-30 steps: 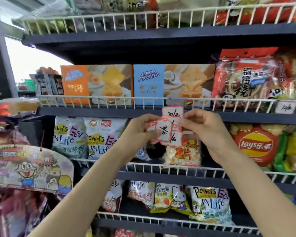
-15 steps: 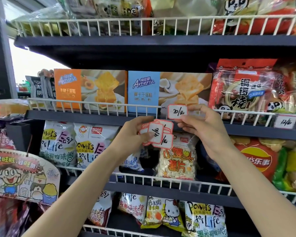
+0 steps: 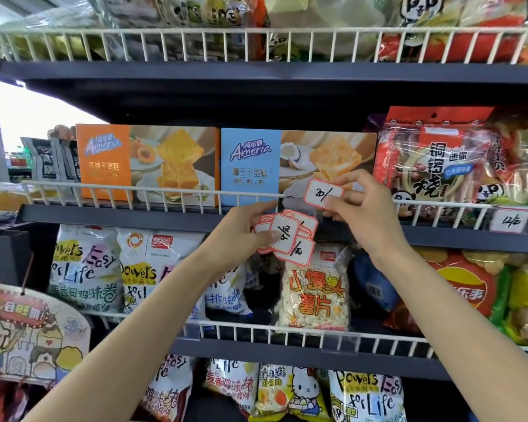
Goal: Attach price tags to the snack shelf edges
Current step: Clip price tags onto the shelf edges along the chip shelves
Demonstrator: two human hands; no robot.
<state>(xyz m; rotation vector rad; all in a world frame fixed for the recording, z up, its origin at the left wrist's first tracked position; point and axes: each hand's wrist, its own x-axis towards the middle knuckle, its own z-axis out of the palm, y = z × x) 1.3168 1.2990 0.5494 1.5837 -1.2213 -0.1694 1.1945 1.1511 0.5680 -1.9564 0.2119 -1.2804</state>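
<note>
My right hand (image 3: 363,214) pinches one red-bordered white price tag (image 3: 320,194) marked "20" and holds it against the white wire rail (image 3: 153,193) of the middle shelf, in front of the blue Ameria cake box (image 3: 250,166). Just below and to the left, my left hand (image 3: 241,226) grips a fanned stack of several similar price tags (image 3: 287,236) in front of the dark shelf edge (image 3: 119,216). Another tag (image 3: 511,220) marked "12" sits on the same rail at the far right.
An orange Ameria box (image 3: 147,162) stands left of the blue one, and red snack bags (image 3: 433,159) stand to the right. Snack bags (image 3: 89,269) fill the shelf below. A cartoon cardboard sign (image 3: 28,330) hangs at lower left. A top shelf rail (image 3: 256,44) runs overhead.
My right hand pulled one tag off the stack and raised it to the wire rail. My left hand stayed just below with the remaining tags. The view tilted upward.
</note>
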